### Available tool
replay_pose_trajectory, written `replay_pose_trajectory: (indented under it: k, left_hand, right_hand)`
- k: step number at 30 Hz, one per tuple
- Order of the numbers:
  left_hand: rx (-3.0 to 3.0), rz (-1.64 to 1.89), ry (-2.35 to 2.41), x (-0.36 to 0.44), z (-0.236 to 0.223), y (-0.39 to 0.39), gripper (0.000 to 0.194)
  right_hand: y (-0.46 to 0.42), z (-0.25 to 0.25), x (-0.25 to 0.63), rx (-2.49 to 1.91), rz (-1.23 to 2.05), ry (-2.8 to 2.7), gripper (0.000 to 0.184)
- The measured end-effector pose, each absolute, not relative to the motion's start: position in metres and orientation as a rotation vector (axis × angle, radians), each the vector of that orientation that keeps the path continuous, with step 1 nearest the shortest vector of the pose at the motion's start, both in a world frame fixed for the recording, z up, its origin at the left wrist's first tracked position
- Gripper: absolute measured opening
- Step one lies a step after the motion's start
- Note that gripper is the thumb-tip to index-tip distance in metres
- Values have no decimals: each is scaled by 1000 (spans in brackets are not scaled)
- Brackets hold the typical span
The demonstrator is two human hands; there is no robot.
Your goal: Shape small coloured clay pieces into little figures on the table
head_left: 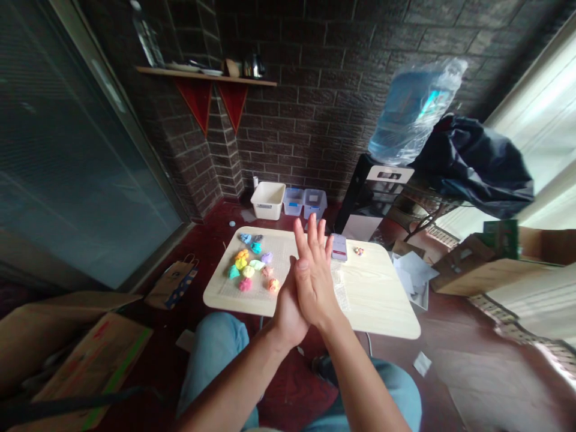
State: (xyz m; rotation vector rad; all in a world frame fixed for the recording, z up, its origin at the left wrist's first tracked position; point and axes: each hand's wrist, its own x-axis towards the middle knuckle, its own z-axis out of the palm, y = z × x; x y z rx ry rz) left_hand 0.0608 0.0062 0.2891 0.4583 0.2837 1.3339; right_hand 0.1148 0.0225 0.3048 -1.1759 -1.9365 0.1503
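Observation:
My right hand (316, 279) lies palm to palm against my left hand (291, 306), above the front middle of a small pale table (382, 294). The right hand's fingers are stretched up and away from me. Most of the left hand's fingers are hidden behind it, and a thumb crosses in front. Whatever is between the palms, if anything, cannot be seen. Left of the hands, several colourful soft lumps, among them a pink lump (245, 284) and a yellow lump (241, 263), rest on a clear textured sheet (281, 252). Behind the right hand lies a phone (339, 247).
A small multicoloured cluster (359, 251) sits at the table's back right. Beyond the table stand a white bin (268, 201) and blue clear bins (315, 203). A water dispenser (375, 192) is behind right; cardboard boxes (477, 264) flank the right side, a carton (99, 360) the left.

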Motion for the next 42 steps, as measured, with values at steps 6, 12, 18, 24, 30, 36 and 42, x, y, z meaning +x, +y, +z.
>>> replay_pose_trajectory:
  k: [6,12,18,24,30,36,42]
  left_hand:
    - [368,1295,212,55,298,16,54]
    - [355,1692,212,84,290,13,63]
    - [409,1397,255,65,288,21,52]
    - [344,1221,214,38,305,27,64]
    - [328,1802,190,72,296,18,51]
    - [371,1260,217,58,279,21,50]
    - [324,1188,177,39,286,28,56]
  right_hand:
    - [25,292,114,-1222,168,-1928,53]
    - [12,302,98,-1195,-12,-2035,56]
    - [30,310,108,-1213,-92,-2035,56]
    - [34,290,121,-1231,80,-2047,52]
    - [15,290,101,-1154,1,-2157,56]
    - [36,299,111,-1271,-55,-2046,55]
    - [39,281,116,-1328,92,-2028,51]
